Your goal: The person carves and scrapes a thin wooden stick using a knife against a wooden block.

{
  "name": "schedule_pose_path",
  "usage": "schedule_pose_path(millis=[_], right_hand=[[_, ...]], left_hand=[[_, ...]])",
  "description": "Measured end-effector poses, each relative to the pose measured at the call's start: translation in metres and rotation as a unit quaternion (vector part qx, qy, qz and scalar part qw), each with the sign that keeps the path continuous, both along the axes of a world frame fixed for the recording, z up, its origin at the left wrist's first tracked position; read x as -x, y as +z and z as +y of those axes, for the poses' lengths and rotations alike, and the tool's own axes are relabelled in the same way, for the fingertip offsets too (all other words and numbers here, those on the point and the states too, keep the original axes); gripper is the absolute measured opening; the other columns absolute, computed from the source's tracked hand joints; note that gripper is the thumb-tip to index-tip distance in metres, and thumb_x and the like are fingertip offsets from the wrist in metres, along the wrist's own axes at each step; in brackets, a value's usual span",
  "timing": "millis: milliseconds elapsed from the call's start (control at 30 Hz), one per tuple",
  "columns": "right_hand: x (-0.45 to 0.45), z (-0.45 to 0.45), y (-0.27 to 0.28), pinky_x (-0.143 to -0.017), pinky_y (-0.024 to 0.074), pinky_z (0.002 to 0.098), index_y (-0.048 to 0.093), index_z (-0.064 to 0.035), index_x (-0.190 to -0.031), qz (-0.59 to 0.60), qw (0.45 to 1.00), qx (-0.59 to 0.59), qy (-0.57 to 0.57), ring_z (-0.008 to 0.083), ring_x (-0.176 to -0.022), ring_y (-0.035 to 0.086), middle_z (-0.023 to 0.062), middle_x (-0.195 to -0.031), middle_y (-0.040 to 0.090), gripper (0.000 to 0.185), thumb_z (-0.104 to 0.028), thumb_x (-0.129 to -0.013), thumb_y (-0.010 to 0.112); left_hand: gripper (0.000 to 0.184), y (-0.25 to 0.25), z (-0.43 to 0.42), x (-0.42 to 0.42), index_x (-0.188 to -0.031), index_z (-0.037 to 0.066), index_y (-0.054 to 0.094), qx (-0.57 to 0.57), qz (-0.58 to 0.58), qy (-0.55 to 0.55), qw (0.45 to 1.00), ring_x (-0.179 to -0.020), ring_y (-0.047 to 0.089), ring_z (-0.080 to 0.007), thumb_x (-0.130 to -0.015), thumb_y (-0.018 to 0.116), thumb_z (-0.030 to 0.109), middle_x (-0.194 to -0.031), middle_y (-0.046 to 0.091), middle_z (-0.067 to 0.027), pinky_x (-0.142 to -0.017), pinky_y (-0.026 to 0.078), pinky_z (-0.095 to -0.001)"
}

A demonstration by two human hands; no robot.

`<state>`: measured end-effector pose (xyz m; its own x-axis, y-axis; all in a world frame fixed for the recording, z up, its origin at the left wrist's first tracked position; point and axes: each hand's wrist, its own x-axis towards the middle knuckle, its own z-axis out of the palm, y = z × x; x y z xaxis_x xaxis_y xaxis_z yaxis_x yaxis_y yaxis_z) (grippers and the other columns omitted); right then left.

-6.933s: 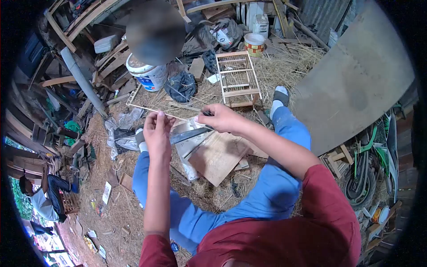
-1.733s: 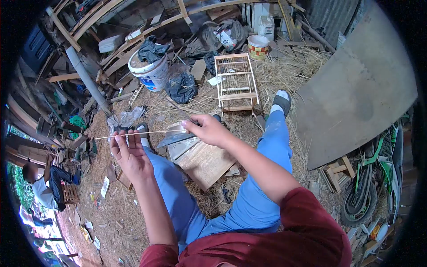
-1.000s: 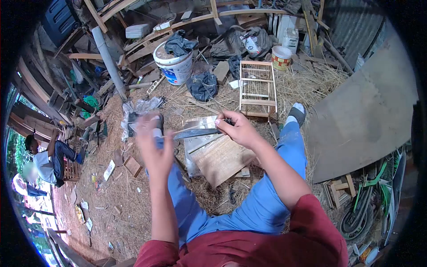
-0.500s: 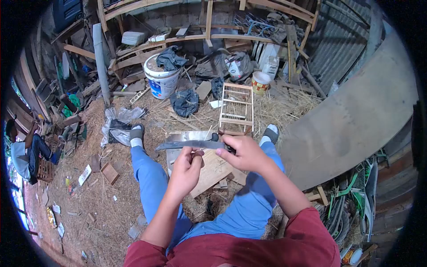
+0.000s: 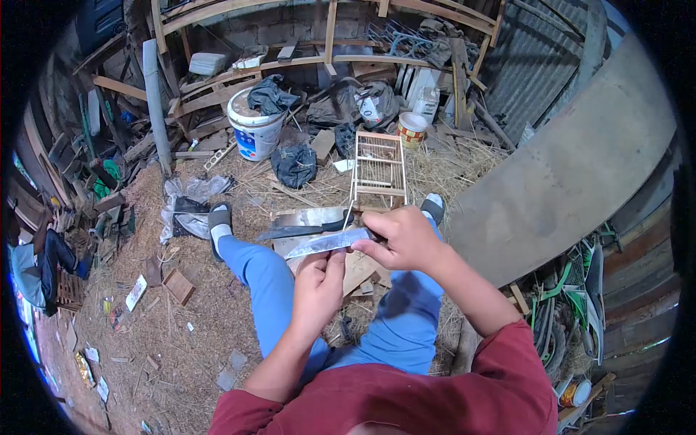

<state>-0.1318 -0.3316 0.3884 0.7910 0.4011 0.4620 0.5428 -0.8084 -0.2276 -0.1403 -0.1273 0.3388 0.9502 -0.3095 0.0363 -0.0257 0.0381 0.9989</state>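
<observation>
My right hand (image 5: 400, 238) is closed around the dark handle of a knife (image 5: 330, 243), its blade pointing left with the tip slightly lower. Just under the blade, my left hand (image 5: 321, 286) has thumb and fingers pinched on a thin wooden stick (image 5: 350, 203). The stick appears to rise behind the blade; its lower end is hidden in the fingers. Beyond the blade lies a second, dark-bladed knife (image 5: 290, 231) with a black handle. A small slatted wooden frame (image 5: 380, 191) stands past my hands, between my feet. Below them is a pale wooden board (image 5: 359, 271).
A white bucket (image 5: 255, 134) with a black bag on top and a yellow-red tub (image 5: 412, 129) stand ahead. A large curved sheet (image 5: 565, 167) leans at right. Straw and scraps cover the ground. Another person (image 5: 51, 264) sits at far left.
The knife blade has swung so its tip points lower and its flat face shows more. My left hand has moved right along with it, still pinching. The view has shifted slightly.
</observation>
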Motion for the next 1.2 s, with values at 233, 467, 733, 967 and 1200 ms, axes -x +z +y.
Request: schedule_pose_path(millis=[233, 467, 733, 967, 1200], right_hand=[[-0.001, 0.022, 0.01, -0.044, 0.0441, 0.0443, 0.055, -0.0117, -0.069, -0.056, 0.997, 0.006, -0.056, 0.0328, -0.048, 0.06, 0.0107, -0.052, 0.056, 0.05, -0.056, -0.089, 0.067], [-0.024, 0.019, 0.021, -0.045, 0.0449, 0.0449, 0.056, -0.0106, -0.068, -0.082, 0.982, -0.096, -0.141, 0.0353, -0.049, 0.06, 0.0126, -0.053, 0.055, 0.052, -0.057, -0.09, 0.066], [-0.039, 0.026, 0.008, -0.045, 0.0446, 0.0448, 0.057, -0.0111, -0.068, -0.047, 0.98, -0.147, -0.124, 0.0359, -0.048, 0.059, 0.013, -0.05, 0.054, 0.053, -0.058, -0.091, 0.065], [-0.037, 0.019, -0.012, -0.047, 0.0446, 0.0459, 0.059, -0.0094, -0.07, -0.043, 0.987, -0.129, -0.083, 0.037, -0.051, 0.06, 0.0142, -0.053, 0.056, 0.052, -0.056, -0.091, 0.066], [-0.031, 0.006, -0.028, -0.047, 0.043, 0.044, 0.06, -0.0077, -0.073, -0.049, 0.992, -0.093, -0.076, 0.0366, -0.051, 0.058, 0.0147, -0.055, 0.056, 0.049, -0.052, -0.094, 0.065]], left_hand=[[0.019, 0.027, 0.035, -0.005, -0.104, -0.002, 0.064, 0.024, -0.039, 0.036, 0.998, -0.085, 0.057, -0.0076, -0.106, 0.053, 0.013, -0.092, 0.064, -0.003, -0.076, 0.046, -0.0235], [0.02, 0.025, 0.044, -0.007, -0.107, 0.002, 0.062, 0.056, -0.042, 0.028, 0.997, -0.078, 0.05, -0.0041, -0.108, 0.051, 0.019, -0.088, 0.058, 0.0024, -0.069, 0.038, -0.022], [0.019, 0.034, 0.043, -0.006, -0.106, -0.001, 0.064, 0.027, -0.087, 0.049, 0.995, -0.091, 0.057, -0.0069, -0.107, 0.053, 0.015, -0.096, 0.064, -0.0007, -0.081, 0.045, -0.024], [0.016, 0.032, 0.039, -0.008, -0.108, -0.001, 0.062, -0.034, -0.081, 0.053, 0.995, -0.097, 0.059, -0.0092, -0.106, 0.053, 0.012, -0.101, 0.066, -0.0035, -0.088, 0.045, -0.0246], [0.016, 0.022, 0.022, -0.01, -0.108, 0.0, 0.062, -0.074, -0.141, 0.051, 0.986, -0.092, 0.057, -0.0071, -0.107, 0.052, 0.013, -0.098, 0.064, -0.0016, -0.082, 0.045, -0.0235]])
